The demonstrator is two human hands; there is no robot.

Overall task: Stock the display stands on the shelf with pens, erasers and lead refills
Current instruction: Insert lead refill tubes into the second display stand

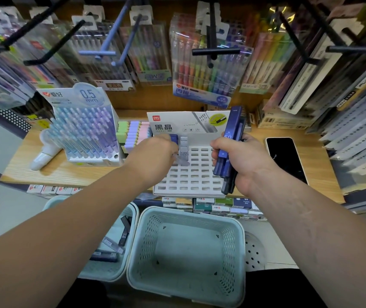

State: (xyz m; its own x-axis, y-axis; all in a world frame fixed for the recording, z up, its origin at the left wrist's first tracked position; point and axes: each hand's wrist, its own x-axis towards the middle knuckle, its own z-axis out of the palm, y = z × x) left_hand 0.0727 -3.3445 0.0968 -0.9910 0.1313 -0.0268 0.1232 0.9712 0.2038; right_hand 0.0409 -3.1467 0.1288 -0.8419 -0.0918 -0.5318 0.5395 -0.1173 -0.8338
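Clutching lead refills (pixel 229 150), right hand (pixel 246 162) curls; left hand (pixel 153 156) maybe pinching.

Over the slotted refill stand (pixel 199 174), the left grip (pixel 153 156) pinches a grey refill case (pixel 183 152) at its upper-left slots; the right grip (pixel 242 161) clutches blue refill cases (pixel 232 134) (a whole fistful) at its right edge.

Pen stand (pixel 84 130) left on shelf (pixel 66 174), erasers (pixel 133 134) beside it, refill stand (pixel 190 174) centre, phone (pixel 286 158) right; basket (pixel 233 252) in front
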